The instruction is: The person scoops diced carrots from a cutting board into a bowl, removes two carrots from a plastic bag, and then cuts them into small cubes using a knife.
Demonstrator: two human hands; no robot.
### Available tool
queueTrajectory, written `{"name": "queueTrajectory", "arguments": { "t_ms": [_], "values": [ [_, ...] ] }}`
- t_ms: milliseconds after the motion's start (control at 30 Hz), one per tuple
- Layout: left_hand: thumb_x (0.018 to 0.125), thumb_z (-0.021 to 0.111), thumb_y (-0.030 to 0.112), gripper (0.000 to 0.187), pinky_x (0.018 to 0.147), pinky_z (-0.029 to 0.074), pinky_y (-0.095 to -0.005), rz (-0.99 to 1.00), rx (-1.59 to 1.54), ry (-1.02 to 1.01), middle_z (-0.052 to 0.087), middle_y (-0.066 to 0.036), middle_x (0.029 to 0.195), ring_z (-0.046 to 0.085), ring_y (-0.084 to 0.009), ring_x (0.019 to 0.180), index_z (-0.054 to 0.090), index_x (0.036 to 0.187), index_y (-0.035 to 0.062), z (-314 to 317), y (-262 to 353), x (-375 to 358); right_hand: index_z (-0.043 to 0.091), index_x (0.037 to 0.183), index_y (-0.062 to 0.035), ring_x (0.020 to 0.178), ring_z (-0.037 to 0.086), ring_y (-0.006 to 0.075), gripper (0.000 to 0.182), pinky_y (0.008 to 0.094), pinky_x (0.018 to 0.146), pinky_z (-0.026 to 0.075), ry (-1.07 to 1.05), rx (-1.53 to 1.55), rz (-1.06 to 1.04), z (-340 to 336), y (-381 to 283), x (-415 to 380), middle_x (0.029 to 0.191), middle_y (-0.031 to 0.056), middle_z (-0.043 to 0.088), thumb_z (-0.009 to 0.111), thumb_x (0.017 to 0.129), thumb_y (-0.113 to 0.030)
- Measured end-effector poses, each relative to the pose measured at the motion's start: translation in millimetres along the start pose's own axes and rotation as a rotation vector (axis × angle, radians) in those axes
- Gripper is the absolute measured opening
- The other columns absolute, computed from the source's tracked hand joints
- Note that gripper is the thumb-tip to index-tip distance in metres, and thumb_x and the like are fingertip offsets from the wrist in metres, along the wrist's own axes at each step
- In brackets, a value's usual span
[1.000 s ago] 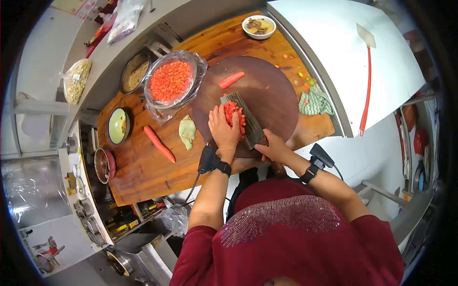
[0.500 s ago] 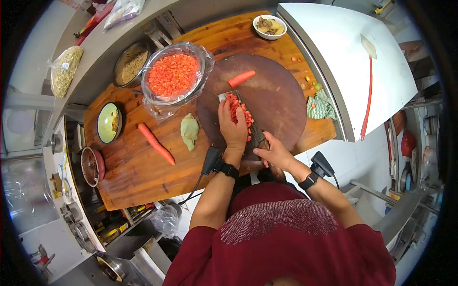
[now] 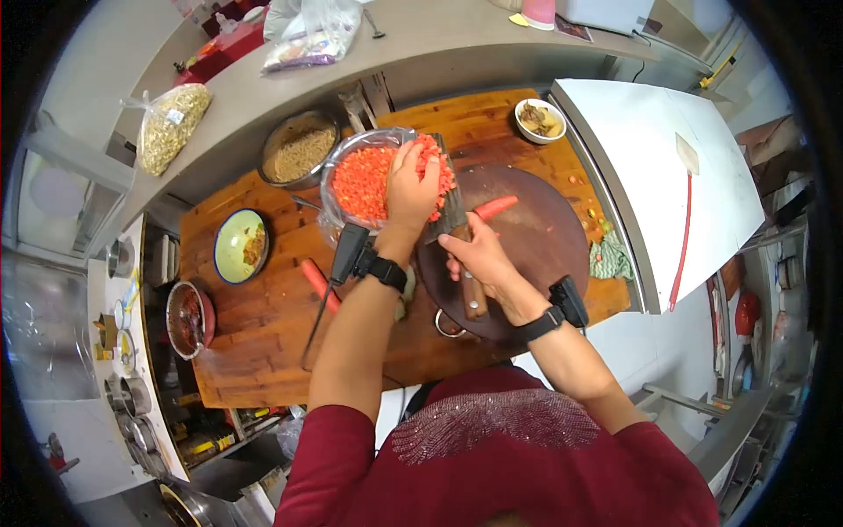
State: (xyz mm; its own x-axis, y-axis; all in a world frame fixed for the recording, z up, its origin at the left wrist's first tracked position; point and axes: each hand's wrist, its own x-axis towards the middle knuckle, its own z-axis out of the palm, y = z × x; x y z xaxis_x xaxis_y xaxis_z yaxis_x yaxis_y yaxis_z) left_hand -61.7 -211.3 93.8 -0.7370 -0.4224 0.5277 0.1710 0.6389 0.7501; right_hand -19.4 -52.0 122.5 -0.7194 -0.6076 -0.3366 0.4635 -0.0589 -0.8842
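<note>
My right hand (image 3: 485, 259) grips the wooden handle of a cleaver (image 3: 474, 297). Its broad blade points away from me, over the right rim of a plastic-lined bowl (image 3: 338, 218). Diced carrot (image 3: 446, 182) is heaped on the blade. My left hand (image 3: 411, 198) lies over that heap, fingers stretched out against it. More diced carrot (image 3: 360, 186) fills the bowl. Right of the blade, a cut carrot piece (image 3: 495, 208) rests on the round chopping board (image 3: 540, 281). A whole carrot (image 3: 319, 281) lies left of my left forearm, partly covered by the wrist device.
Around the wooden table (image 3: 272, 338) stand a pot of brownish food (image 3: 300, 156), a green bowl (image 3: 230, 250), a reddish bowl (image 3: 204, 307) and a small white bowl (image 3: 540, 121). A striped cloth (image 3: 609, 258) lies at the right, beside a white surface (image 3: 632, 176) bearing a red-handled spatula (image 3: 685, 211).
Both hands have moved forward and left with the cleaver and diced carrot, from above the chopping board to the bowl's edge. The camera view has shifted too.
</note>
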Motion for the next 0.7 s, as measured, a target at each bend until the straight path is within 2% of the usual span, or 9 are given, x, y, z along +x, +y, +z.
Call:
{"name": "queueTrajectory", "arguments": {
  "t_ms": [100, 133, 200, 400, 500, 533, 600, 633, 700],
  "values": [
    [0.080, 0.062, 0.021, 0.039, 0.101, 0.033, -0.0423, 0.186, 0.276, -0.077, 0.049, -0.022, 0.123, 0.043, -0.0379, 0.118, 0.056, 0.113, 0.0000, -15, -16, 4, 0.042, 0.103, -0.0042, 0.047, 0.050, 0.0112, 0.026, 0.0268, 0.039, 0.042, 0.034, 0.080, -0.006, 22, 13, 34, 0.068, 0.0032, 0.051, 0.059, 0.084, -0.005],
    [0.080, 0.062, 0.021, 0.039, 0.101, 0.033, -0.0423, 0.201, 0.277, -0.082, 0.049, -0.022, 0.123, 0.043, -0.0379, 0.118, 0.056, 0.113, 0.0000, -21, -18, 4, 0.042, 0.103, -0.0042, 0.047, 0.050, 0.0112, 0.026, 0.0268, 0.039, 0.042, 0.037, 0.089, -0.018, 26, 16, 41, 0.068, 0.0032, 0.051, 0.059, 0.084, -0.005],
    [0.076, 0.066, 0.022, 0.046, 0.102, 0.031, -0.0448, 0.303, 0.345, -0.227, 0.045, -0.020, 0.126, 0.039, -0.0398, 0.121, 0.054, 0.117, 0.0044, -29, -26, 0, 0.042, 0.104, -0.0041, 0.047, 0.050, 0.0110, 0.027, 0.0271, 0.039, 0.042, 0.058, 0.078, -0.001, 33, 23, 48, 0.069, 0.0033, 0.051, 0.059, 0.083, -0.004],
    [0.078, 0.061, 0.018, 0.029, 0.096, 0.035, -0.0461, 0.308, 0.240, -0.239, 0.050, -0.016, 0.116, 0.044, -0.0365, 0.114, 0.058, 0.104, 0.0053, -38, -76, 11, 0.042, 0.106, -0.0030, 0.046, 0.049, 0.0099, 0.027, 0.0261, 0.039, 0.041, 0.091, -0.025, 0.025, 25, 26, 34, 0.070, 0.0030, 0.051, 0.058, 0.084, -0.003],
    [0.078, 0.060, 0.017, 0.030, 0.094, 0.035, -0.0459, 0.204, 0.443, -0.045, 0.051, -0.016, 0.114, 0.047, -0.0345, 0.109, 0.055, 0.103, 0.0033, -44, -108, 10, 0.043, 0.105, -0.0023, 0.046, 0.049, 0.0091, 0.025, 0.0253, 0.039, 0.041, 0.083, -0.081, 0.022, 22, 21, 23, 0.071, 0.0030, 0.051, 0.058, 0.084, -0.002],
    [0.078, 0.060, 0.017, 0.030, 0.094, 0.035, -0.0459, 0.202, 0.434, -0.047, 0.051, -0.016, 0.114, 0.047, -0.0345, 0.109, 0.055, 0.103, 0.0033, -44, -94, 12, 0.043, 0.105, -0.0023, 0.046, 0.049, 0.0091, 0.025, 0.0253, 0.039, 0.041, 0.090, -0.086, 0.023, 21, 20, 22, 0.071, 0.0030, 0.051, 0.058, 0.084, -0.002],
    [0.077, 0.061, 0.023, 0.036, 0.096, 0.033, -0.0465, 0.370, 0.161, -0.216, 0.049, -0.016, 0.116, 0.044, -0.0349, 0.112, 0.054, 0.106, 0.0041, -42, -59, 15, 0.043, 0.106, -0.0020, 0.045, 0.048, 0.0091, 0.026, 0.0249, 0.039, 0.041, 0.068, -0.123, 0.012, 22, 20, 21, 0.071, 0.0032, 0.051, 0.058, 0.084, -0.002],
    [0.076, 0.064, 0.029, 0.045, 0.098, 0.030, -0.0478, 0.448, 0.216, -0.295, 0.047, -0.016, 0.120, 0.041, -0.0352, 0.116, 0.052, 0.111, 0.0047, -41, -41, 12, 0.043, 0.106, -0.0020, 0.045, 0.048, 0.0091, 0.026, 0.0249, 0.039, 0.041, 0.071, -0.127, 0.011, 23, 21, 20, 0.071, 0.0032, 0.051, 0.058, 0.084, -0.002],
    [0.076, 0.064, 0.032, 0.048, 0.099, 0.028, -0.0484, 0.439, 0.245, -0.276, 0.046, -0.017, 0.121, 0.039, -0.0351, 0.118, 0.051, 0.113, 0.0050, -33, -41, 12, 0.042, 0.110, -0.0009, 0.046, 0.048, 0.0083, 0.030, 0.0245, 0.040, 0.042, 0.036, -0.144, 0.045, 23, 23, 18, 0.067, 0.0011, 0.049, 0.058, 0.084, 0.000]
  ]
}}
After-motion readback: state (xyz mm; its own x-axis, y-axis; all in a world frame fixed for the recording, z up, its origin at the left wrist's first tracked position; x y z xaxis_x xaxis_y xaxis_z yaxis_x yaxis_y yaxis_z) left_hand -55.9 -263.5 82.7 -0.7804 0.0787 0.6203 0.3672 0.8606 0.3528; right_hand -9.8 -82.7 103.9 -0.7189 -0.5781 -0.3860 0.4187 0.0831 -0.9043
